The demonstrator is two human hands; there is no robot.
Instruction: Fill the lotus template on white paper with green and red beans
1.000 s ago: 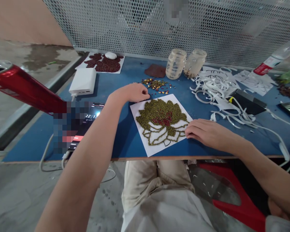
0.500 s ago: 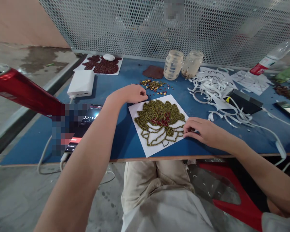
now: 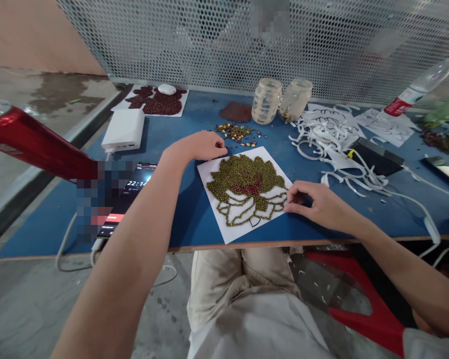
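Observation:
A white paper sheet (image 3: 230, 234) lies askew near the table's front edge, bearing a lotus-like flower made of green beans (image 3: 224, 182) with dark red beans (image 3: 249, 184) at its centre. Its lower petals are outlined in green beans with white paper between. My left hand (image 3: 208, 145) rests by the sheet's upper left corner, fingers curled in; anything inside them is hidden. At the sheet's right edge, beside the petals, my right hand (image 3: 309, 202) has thumb and fingertips drawn together. Whatever they may hold is too small to make out. Loose mixed beans (image 3: 235, 131) lie just beyond the sheet.
Two clear jars (image 3: 266, 102) stand at the back before a perforated metal panel (image 3: 209, 45). White paper strips (image 3: 327, 132) and a black box (image 3: 376, 155) are to the right. A phone (image 3: 129, 197), white power bank (image 3: 124, 129) and red can (image 3: 33, 139) are left.
My right hand's fingers have shifted slightly, and a gap now shows behind the thumb and fingertips. My left hand stays curled in place. The whole view has moved a little.

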